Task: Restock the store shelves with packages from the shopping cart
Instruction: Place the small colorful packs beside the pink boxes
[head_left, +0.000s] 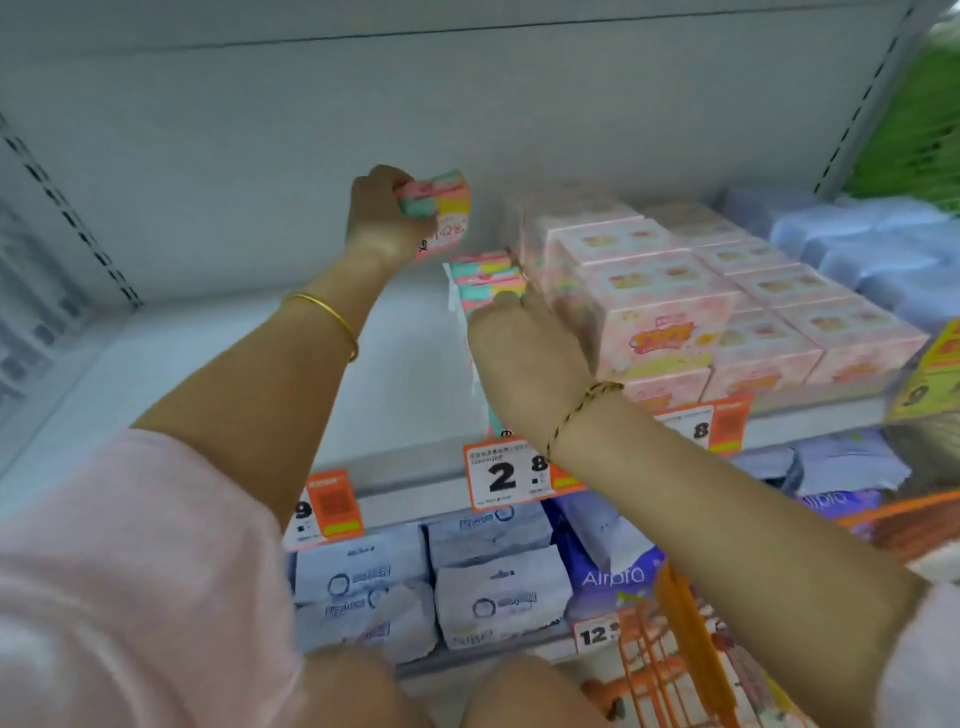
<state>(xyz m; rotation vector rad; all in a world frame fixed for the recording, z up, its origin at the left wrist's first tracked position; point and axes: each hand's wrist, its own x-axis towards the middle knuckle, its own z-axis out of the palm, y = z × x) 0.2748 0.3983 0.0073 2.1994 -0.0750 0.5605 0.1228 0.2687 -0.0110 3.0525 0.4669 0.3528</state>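
Note:
My left hand (382, 215) grips a small pink, teal and yellow package (441, 210) and holds it up above the white shelf (218, 364). Just below and to the right, a row of like packages (485, 283) stands on the shelf. My right hand (524, 343) rests on the front of that row, fingers curled over a package; blur hides the grip. The orange shopping cart (670, 654) shows at the lower right, under my right forearm.
Pink boxes (675, 312) are stacked to the right of the row, with pale blue packs (857, 249) beyond them. Price tags (506, 475) line the shelf edge. White and blue packs (493, 587) fill the shelf below. The shelf's left half is bare.

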